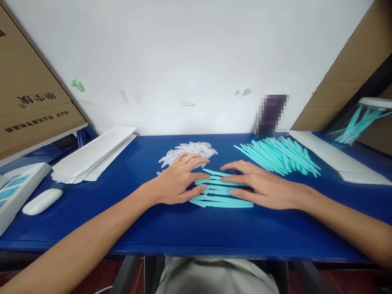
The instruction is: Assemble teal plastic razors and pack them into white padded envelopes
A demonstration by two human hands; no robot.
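Several turquoise plastic sticks [219, 192] lie side by side in a short row on the blue table [196, 228], right in front of me. My left hand [177, 181] rests flat at the row's left ends, fingers spread and touching the sticks. At the right ends lies my right hand [260, 185], fingers stretched out over the sticks. Neither hand grips anything. Behind my left hand sits a small heap of clear white plastic pieces [190, 152]. A larger loose pile of turquoise sticks [280, 155] lies behind my right hand.
White paper sleeves [92, 157] lie stacked at the back left, a white mouse [42, 201] and a white device [15, 190] at the left edge. Cardboard boxes [27, 98] flank both sides. A clear container of turquoise sticks [358, 122] and a white strip [333, 157] are at the right.
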